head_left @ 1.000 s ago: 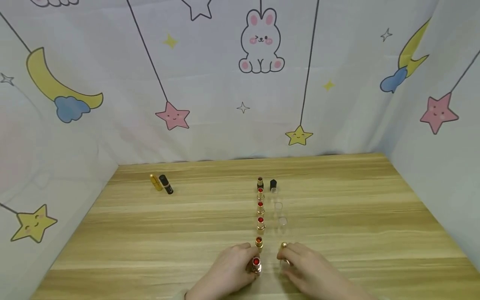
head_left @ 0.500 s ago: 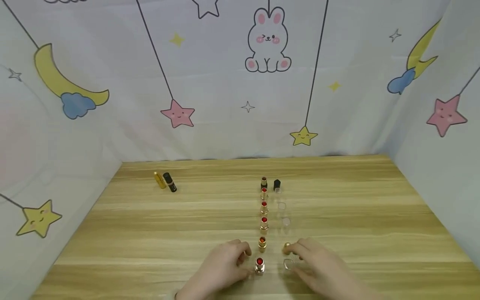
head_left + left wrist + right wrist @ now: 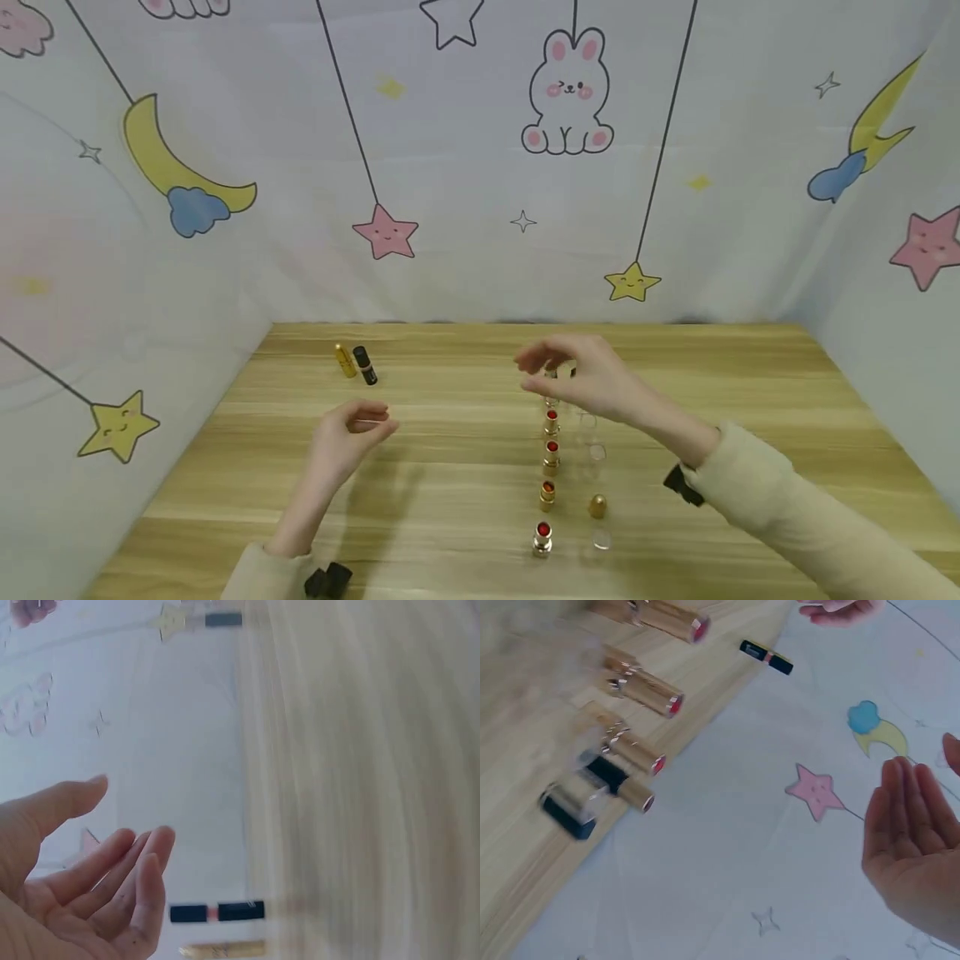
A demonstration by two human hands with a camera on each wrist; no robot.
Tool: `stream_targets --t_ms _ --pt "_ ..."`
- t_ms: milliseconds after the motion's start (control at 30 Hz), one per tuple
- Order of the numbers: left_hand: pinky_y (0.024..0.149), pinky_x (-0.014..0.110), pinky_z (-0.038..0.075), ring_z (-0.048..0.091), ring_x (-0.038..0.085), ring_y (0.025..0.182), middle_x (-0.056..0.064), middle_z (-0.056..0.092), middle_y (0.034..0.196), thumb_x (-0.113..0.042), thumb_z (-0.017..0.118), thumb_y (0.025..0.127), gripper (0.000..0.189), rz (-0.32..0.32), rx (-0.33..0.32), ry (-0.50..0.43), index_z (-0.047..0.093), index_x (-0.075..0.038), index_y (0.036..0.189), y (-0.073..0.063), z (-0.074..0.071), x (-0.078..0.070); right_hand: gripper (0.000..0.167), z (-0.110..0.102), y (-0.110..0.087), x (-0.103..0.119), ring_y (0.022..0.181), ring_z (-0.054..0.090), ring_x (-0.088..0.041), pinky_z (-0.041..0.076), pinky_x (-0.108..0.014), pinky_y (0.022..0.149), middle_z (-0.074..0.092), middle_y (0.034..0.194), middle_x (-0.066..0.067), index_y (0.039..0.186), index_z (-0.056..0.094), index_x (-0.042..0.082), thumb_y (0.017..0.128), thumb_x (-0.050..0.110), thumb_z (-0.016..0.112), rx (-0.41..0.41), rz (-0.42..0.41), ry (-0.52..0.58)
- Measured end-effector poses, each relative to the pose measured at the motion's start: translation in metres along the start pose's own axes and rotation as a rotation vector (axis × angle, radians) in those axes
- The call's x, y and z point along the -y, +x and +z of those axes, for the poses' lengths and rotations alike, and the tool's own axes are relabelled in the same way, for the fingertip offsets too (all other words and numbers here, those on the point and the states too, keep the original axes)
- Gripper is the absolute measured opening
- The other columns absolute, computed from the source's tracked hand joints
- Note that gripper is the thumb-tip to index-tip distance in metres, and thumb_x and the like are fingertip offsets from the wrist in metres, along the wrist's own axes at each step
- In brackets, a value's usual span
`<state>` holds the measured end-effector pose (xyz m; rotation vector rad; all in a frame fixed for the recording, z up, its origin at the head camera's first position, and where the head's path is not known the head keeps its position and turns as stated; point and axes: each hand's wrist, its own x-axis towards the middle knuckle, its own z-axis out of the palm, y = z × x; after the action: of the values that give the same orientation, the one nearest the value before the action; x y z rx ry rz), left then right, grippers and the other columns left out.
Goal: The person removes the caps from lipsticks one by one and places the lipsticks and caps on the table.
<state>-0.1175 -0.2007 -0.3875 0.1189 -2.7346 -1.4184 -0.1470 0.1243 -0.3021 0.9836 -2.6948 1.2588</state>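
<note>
My left hand hovers over the left part of the table with loosely bent fingers and nothing in them. Beyond it, a gold lipstick and a black lipstick stand capped. My right hand, also holding nothing, is raised in front of the far end of a row of uncapped lipsticks and partly hides it. Nearest in that row is a silvery lipstick with a red tip; behind it comes a gold one with an orange-red tip. In the right wrist view a black-based lipstick stands at the row's far end.
Right of the row stand the caps: a clear cap, a gold cap and more clear ones farther back. A black cap shows in the right wrist view. A printed white curtain borders the wooden table.
Both hands have left the nearest lipstick and the caps. The left went left and away from me; the right rose forward over the row's far end. The head view has shifted slightly left.
</note>
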Motion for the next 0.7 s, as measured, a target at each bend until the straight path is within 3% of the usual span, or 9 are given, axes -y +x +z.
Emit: stream_targets --t_ms 167,333,500,700 --pt "0.095 0.043 0.05 0.062 0.03 0.115 0.016 0.063 0.127 -0.028 0.068 0.089 0.044 -0.082 -0.079 -0.078 0.06 -0.006 0.126 0.029 -0.021 0.02 0.027 0.025 0.077 -0.002 0.093 0.064 -0.014 0.052 -0.03 0.085 0.07 0.105 -0.003 0.114 0.066 0.013 0.088 0.021 0.069 0.104 0.038 0.148" --pt "0.092 0.036 0.053 0.065 0.03 0.111 0.019 0.065 0.123 -0.024 0.071 0.087 0.046 -0.077 -0.126 -0.076 0.06 -0.001 0.125 0.058 -0.024 0.036 0.031 0.058 0.139 -0.011 0.097 0.065 -0.018 0.051 -0.029 0.09 0.07 0.106 -0.008 0.117 0.064 0.008 0.088 0.018 0.07 0.135 0.063 0.165" --pt "0.089 0.036 0.054 0.065 0.032 0.109 0.021 0.066 0.12 -0.019 0.072 0.085 0.043 -0.09 -0.123 -0.051 0.062 0.002 0.121 0.078 -0.022 0.049 0.038 0.093 0.18 -0.019 0.105 0.063 -0.019 0.052 -0.029 0.09 0.067 0.113 -0.009 0.122 0.061 0.008 0.087 0.021 0.07 0.233 0.076 0.148" --pt "0.092 0.041 0.052 0.064 0.034 0.11 0.02 0.067 0.119 -0.018 0.072 0.085 0.041 -0.136 -0.117 -0.046 0.063 0.0 0.121 0.091 -0.02 0.061 0.041 0.132 0.21 -0.023 0.109 0.063 -0.024 0.052 -0.028 0.09 0.065 0.119 -0.013 0.124 0.059 0.003 0.087 0.015 0.07 0.306 0.062 0.159"
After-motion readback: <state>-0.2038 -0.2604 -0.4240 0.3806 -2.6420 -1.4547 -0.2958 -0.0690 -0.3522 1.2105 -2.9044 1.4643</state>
